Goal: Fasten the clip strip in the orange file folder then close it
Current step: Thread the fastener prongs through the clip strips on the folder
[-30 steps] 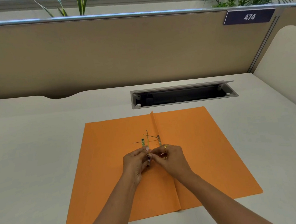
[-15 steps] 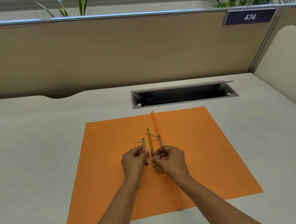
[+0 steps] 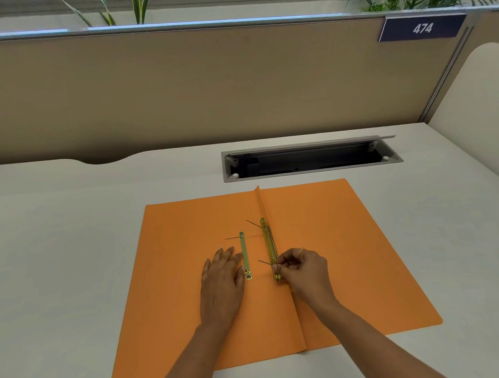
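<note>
Near the raised centre fold [image 3: 261, 206] of the open orange file folder [image 3: 334, 241]: two brass strips, long axes parallel to that fold, running away from the viewer. Clip strip [image 3: 270, 248] right beside the fold, thin prongs slanting up-left, near end pinched by right hand [image 3: 304, 270] fingertips. Cover strip [image 3: 245, 257] left of the fold, flat on the left leaf. Left hand [image 3: 222, 279] open, palm down, fingertips touching that strip. Folder flat on the desk [image 3: 50, 271].

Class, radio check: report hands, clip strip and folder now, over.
Left hand flat on open folder, beside loose strip. Right hand pinching second strip by the crease. Nothing in the way.
</note>
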Demonstrator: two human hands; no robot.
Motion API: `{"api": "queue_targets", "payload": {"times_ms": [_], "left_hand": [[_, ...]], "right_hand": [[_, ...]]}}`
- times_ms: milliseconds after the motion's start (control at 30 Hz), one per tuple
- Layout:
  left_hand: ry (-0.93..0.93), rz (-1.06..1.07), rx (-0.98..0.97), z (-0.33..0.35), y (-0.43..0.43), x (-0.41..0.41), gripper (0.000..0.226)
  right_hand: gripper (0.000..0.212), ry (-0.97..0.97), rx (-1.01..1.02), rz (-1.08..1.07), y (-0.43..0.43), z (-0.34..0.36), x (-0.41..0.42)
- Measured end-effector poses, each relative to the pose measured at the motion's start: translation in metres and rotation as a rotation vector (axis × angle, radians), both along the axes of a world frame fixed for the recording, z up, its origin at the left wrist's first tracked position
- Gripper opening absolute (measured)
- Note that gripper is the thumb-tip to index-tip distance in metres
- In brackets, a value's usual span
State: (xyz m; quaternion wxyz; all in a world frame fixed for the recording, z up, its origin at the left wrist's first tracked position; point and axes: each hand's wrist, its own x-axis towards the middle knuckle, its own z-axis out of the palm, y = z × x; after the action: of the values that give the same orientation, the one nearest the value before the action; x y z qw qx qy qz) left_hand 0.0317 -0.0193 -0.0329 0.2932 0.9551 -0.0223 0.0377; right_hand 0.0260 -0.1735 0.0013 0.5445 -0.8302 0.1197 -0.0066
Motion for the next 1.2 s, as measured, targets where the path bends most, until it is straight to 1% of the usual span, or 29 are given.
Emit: {"api": "queue_targets", "payload": {"times_ms": [100, 300, 400, 667, 867, 1000, 1200], "left_hand": [[-0.007, 0.005, 0.0, -0.001, 0.0, -0.001, 0.038], [-0.012, 0.012, -0.013, -0.002, 0.0, -0.002, 0.038], [-0.014, 0.014, -0.001, -0.002, 0.001, -0.002, 0.038], [-0.02, 0.009, -0.015, -0.002, 0.001, -0.002, 0.038], [-0.023, 0.01, -0.016, -0.003, 0.001, -0.002, 0.037], [-0.024, 0.008, -0.015, -0.003, 0.001, -0.002, 0.037], [-0.018, 0.008, -0.014, -0.002, 0.0, -0.003, 0.038]], "right_hand": [[0.02, 0.001, -0.031, -0.012, -0.003, -0.003, 0.0], [0.015, -0.018, -0.083, -0.025, -0.004, -0.006, -0.003], [0.015, -0.049, -0.143, -0.012, -0.001, -0.007, -0.005], [0.007, -0.121, -0.292, 0.011, -0.002, -0.013, -0.012], [0.022, -0.169, -0.476, 0.067, -0.002, -0.011, -0.018], [0.027, -0.128, -0.559, 0.121, -0.004, -0.01, -0.02], [0.031, -0.131, -0.557, 0.191, -0.01, -0.011, -0.022]]}}
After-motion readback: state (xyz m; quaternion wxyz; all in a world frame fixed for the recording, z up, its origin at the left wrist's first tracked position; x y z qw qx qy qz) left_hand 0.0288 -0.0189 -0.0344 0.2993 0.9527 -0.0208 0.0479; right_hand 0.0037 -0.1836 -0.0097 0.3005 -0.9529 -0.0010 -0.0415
